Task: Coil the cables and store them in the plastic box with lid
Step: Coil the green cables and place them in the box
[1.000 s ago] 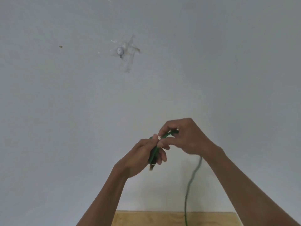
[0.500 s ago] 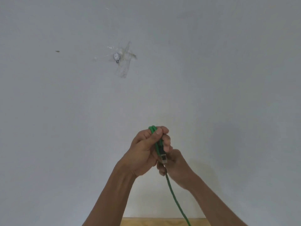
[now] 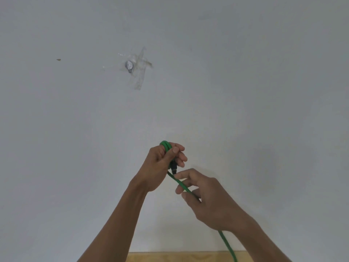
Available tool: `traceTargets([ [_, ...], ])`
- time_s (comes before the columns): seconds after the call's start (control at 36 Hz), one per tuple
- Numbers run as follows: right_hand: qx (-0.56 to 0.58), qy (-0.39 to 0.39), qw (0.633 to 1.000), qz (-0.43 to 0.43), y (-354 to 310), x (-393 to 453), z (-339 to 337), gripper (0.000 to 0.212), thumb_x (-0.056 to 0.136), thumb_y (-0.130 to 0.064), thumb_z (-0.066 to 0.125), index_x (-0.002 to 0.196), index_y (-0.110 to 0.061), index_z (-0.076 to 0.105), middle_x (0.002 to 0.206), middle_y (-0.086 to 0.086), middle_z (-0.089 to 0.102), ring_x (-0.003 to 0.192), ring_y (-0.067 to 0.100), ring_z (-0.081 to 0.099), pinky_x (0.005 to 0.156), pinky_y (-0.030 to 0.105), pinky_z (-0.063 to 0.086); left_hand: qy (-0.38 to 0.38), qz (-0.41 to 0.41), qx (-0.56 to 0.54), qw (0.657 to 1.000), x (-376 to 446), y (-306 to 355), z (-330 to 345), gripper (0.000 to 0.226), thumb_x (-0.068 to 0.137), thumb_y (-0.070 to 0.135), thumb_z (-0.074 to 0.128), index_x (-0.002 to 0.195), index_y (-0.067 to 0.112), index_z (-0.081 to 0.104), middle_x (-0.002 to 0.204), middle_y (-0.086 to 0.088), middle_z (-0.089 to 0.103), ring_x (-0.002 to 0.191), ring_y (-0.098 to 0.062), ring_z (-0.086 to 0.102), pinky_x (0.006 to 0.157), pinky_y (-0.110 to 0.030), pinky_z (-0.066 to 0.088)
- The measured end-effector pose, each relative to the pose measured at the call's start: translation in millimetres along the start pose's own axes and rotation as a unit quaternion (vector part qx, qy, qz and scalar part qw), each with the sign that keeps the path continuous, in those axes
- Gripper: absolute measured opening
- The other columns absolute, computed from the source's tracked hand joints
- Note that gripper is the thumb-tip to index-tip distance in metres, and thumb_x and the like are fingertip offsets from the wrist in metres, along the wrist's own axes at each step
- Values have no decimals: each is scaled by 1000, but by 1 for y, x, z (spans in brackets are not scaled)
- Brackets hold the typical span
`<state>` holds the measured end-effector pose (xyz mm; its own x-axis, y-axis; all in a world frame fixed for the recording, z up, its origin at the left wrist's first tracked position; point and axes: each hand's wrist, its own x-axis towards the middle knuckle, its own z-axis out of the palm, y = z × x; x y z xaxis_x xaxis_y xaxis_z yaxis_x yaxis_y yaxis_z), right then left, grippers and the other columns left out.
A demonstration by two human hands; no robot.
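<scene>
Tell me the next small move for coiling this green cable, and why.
Probably bring the right hand up to lay another loop into the left hand. The left hand already grips a small coil of the green cable with its plug end hanging below the fingers, while the right hand's fingers curl round the free length, which runs down past the wooden surface, still uncoiled.

- Left hand (image 3: 160,167) grips green cable (image 3: 182,186) loops, plug end hanging below.
- Right hand (image 3: 209,201) holds the trailing cable length.
- Wall (image 3: 245,91) behind.
</scene>
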<state>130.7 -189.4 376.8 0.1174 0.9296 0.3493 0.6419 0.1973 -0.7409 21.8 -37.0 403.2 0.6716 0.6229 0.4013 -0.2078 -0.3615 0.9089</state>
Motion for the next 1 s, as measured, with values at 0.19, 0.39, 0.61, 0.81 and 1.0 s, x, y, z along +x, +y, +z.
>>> traceTargets([
  [0.19, -163, 96, 976, -107, -9, 31, -35, 20, 91, -23, 65, 101, -39, 59, 78, -29, 66, 58, -9, 55, 63, 21, 44, -86, -77, 22, 993, -15, 0, 8, 44, 102, 40, 43, 86, 5, 65, 74, -12, 65, 64, -21, 55, 66, -33, 45],
  [0.39, 88, 65, 991, -76, 2, 69, -58, 14, 72, -8, 85, 81, -13, 75, 72, -9, 71, 63, 5, 58, 62, 17, 46, -133, -156, -167, 965, -35, 10, 31, 69, 100, 57, 24, 91, 3, 66, 64, -14, 60, 52, -21, 49, 63, -33, 46],
  [0.61, 353, 48, 934, 1, 33, 47, -10, 20, 63, -45, 82, 66, -27, 74, 52, -2, 64, 48, 14, 60, 48, 25, 47, -143, -66, -262, 952, -26, 19, 46, 37, 100, 30, 44, 100, -1, 65, 70, -12, 63, 56, -19, 55, 66, -34, 47],
  [0.81, 281, 95, 953, 62, 41, 18, 29, 22, 100, -14, 56, 86, -19, 72, 63, -4, 64, 49, 13, 40, 47, 27, 32, -89, -38, -205, 974, -4, 16, 28, 21, 100, 20, 51, 105, 3, 61, 74, -6, 63, 60, -15, 54, 67, -32, 46],
  [1.0, 249, 93, 961, 72, 28, 7, 35, 18, 98, -18, 60, 109, -24, 72, 68, -2, 67, 50, 11, 44, 46, 27, 40, -34, -21, -133, 990, 5, 10, 19, 20, 104, 13, 42, 107, 2, 59, 74, -3, 64, 63, -15, 54, 73, -30, 50],
])
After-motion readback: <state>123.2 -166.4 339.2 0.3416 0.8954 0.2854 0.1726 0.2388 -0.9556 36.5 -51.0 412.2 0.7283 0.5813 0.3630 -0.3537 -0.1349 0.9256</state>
